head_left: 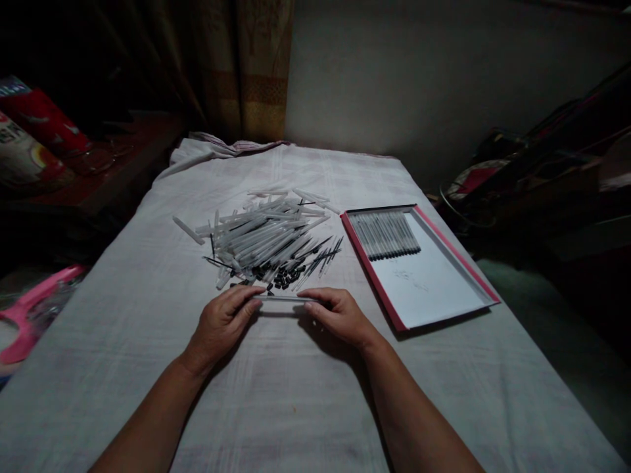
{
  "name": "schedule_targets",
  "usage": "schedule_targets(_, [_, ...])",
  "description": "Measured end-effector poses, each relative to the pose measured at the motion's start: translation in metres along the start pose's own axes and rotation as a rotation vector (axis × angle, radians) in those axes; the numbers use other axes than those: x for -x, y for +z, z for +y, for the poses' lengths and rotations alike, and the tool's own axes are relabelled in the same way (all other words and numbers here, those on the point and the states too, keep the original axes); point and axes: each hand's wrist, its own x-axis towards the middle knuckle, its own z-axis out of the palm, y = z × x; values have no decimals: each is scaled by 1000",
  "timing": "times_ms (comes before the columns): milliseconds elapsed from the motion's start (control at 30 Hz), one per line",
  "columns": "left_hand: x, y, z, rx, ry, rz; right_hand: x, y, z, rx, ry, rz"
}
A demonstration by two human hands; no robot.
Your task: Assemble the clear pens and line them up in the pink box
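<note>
My left hand (224, 322) and my right hand (338, 315) pinch the two ends of one clear pen (283, 298), held level just above the white cloth. Right behind it lies a heap of clear pen barrels (261, 233), with thin black refills (323, 253) and small black caps (286, 276) along its near edge. To the right lies a shallow red-edged box lid (434, 289) with a row of finished pens (387, 234) at its far end.
The white cloth (296, 394) covers a long table. Pink plastic items (29, 309) lie at the left edge. A dark shelf with red packets (39, 138) stands far left. Bags and clutter (532, 171) sit at the right, a curtain (246, 66) behind.
</note>
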Motion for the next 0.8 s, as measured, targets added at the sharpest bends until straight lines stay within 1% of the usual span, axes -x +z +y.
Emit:
schedule_targets(67, [2,3,3,12,11,-28,1,-7,-2,45,-20,-49])
schedule_targets(167, [4,9,7,69,-19,-20,1,-11,-3,70,-34,-85])
schedule_targets(333, [4,13,12,183,-155,5,1,-6,-2,59,-49,-85])
schedule_targets(467, [3,11,12,214,-165,7,1,-1,-3,69,-48,-98])
schedule_targets(700, [0,13,3,228,-252,0,-3,10,2,42,-56,-31])
schedule_targets(800, [-3,16,1,204,-277,31,-6,13,5,40,-71,-14])
